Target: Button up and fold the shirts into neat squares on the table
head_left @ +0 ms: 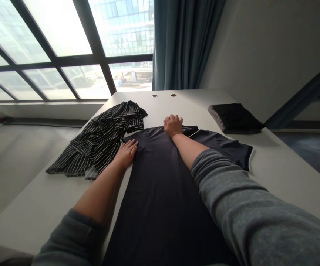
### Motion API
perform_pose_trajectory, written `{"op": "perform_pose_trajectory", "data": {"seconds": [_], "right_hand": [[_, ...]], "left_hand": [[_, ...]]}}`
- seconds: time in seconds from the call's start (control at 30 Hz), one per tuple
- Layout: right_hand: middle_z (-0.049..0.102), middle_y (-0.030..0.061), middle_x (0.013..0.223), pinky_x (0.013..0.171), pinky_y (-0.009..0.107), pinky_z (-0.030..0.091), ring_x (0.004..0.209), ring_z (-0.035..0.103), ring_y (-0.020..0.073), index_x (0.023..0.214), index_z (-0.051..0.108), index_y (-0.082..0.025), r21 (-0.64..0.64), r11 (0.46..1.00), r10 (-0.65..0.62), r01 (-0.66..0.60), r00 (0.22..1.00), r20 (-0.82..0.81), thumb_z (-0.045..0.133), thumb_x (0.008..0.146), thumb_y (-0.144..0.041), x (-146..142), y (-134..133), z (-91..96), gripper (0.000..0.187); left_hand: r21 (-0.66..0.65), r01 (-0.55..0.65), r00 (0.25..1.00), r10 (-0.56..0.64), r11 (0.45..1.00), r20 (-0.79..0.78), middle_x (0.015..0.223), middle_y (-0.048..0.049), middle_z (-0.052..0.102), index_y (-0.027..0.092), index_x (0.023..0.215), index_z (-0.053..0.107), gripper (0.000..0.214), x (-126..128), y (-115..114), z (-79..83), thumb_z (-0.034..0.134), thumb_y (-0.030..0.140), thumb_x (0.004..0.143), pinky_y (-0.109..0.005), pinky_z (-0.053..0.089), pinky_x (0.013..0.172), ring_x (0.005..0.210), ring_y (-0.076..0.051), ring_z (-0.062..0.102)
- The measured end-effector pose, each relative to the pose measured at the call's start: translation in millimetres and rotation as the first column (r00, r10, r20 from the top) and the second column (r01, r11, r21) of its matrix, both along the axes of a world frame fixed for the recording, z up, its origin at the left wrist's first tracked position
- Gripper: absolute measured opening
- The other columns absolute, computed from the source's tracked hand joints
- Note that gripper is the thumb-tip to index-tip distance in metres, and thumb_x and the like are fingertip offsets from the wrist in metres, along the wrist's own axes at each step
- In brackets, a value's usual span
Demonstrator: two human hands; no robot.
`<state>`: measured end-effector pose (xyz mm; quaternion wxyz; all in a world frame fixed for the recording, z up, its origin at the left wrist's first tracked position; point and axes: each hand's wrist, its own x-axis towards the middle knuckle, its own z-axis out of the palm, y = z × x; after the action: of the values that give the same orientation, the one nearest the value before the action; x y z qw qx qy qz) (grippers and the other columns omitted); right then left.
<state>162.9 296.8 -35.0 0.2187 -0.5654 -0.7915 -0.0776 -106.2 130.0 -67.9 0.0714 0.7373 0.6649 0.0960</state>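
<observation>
Head view: the left hand lies flat and open on the dark short-sleeved shirt; the right hand curls at its collar, any grip unclear.

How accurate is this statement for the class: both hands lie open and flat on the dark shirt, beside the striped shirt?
Not accurate: the head view shows the right hand curled into a fist, not flat. The left hand lies open on the dark shirt, beside the striped shirt.

A charcoal shirt with white edging; a black-and-white striped garment.
</observation>
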Motion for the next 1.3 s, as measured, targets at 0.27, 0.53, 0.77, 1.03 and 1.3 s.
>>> {"op": "perform_pose_trajectory", "data": {"seconds": [0.27,0.53,0.77,1.03,1.3], "right_hand": [[0.062,0.0165,0.129,0.112,0.048,0.038,0.124,0.051,0.0335,0.115,0.073,-0.017,0.015,0.994,0.109,-0.108,0.992,-0.060,0.050,0.101,-0.036,91.8,-71.0,18.3,0.034],[0.053,0.0097,0.155,0.128,0.055,0.032,0.149,0.043,0.0348,0.137,0.068,-0.032,-0.293,0.941,0.176,-0.168,0.984,0.001,0.045,0.100,-0.053,239.1,-258.1,-20.5,0.048],[0.035,0.0044,0.170,0.128,0.063,0.024,0.157,0.033,0.0332,0.157,0.050,-0.038,-0.430,0.898,0.107,-0.087,0.994,0.023,0.041,0.101,-0.058,284.1,-308.1,-35.7,0.061],[0.033,0.0035,0.170,0.125,0.068,0.026,0.158,0.030,0.0346,0.159,0.046,-0.040,-0.422,0.906,0.085,-0.033,0.991,0.104,0.040,0.101,-0.059,296.4,-301.2,-39.9,0.062],[0.031,0.0036,0.171,0.127,0.065,0.023,0.159,0.027,0.0329,0.161,0.044,-0.040,-0.430,0.902,0.081,-0.029,0.991,0.104,0.038,0.101,-0.061,306.4,-302.3,-39.6,0.064]], "left_hand": [[0.170,0.028,0.997,-0.039,0.985,0.061,0.159,-0.0083,0.054,0.020,0.148,0.059,0.050,-16.8,-6.3,12.8,0.040,0.034,0.104,-0.044,0.035,0.127,0.152,-0.026,0.043],[0.099,0.173,0.985,-0.173,0.980,-0.008,0.149,-0.0073,0.064,0.023,0.140,0.067,0.046,7.3,-28.2,23.5,0.045,0.035,0.102,-0.041,0.044,0.118,0.136,-0.026,0.060],[0.120,0.102,0.994,-0.105,0.988,0.024,0.149,-0.0025,0.064,0.027,0.130,0.072,0.041,-2.2,-26.4,17.1,0.056,0.032,0.093,-0.035,0.043,0.119,0.137,-0.024,0.060],[0.186,-0.111,0.993,0.103,0.976,0.052,0.131,-0.0095,0.075,0.023,0.128,0.072,0.040,-5.5,-23.7,17.1,0.047,0.029,0.098,-0.037,0.051,0.106,0.120,-0.028,0.070],[0.191,-0.071,0.997,0.064,0.979,0.046,0.139,-0.0064,0.071,0.024,0.129,0.073,0.042,-10.7,-21.7,15.5,0.048,0.024,0.094,-0.037,0.048,0.110,0.128,-0.027,0.066]]}}
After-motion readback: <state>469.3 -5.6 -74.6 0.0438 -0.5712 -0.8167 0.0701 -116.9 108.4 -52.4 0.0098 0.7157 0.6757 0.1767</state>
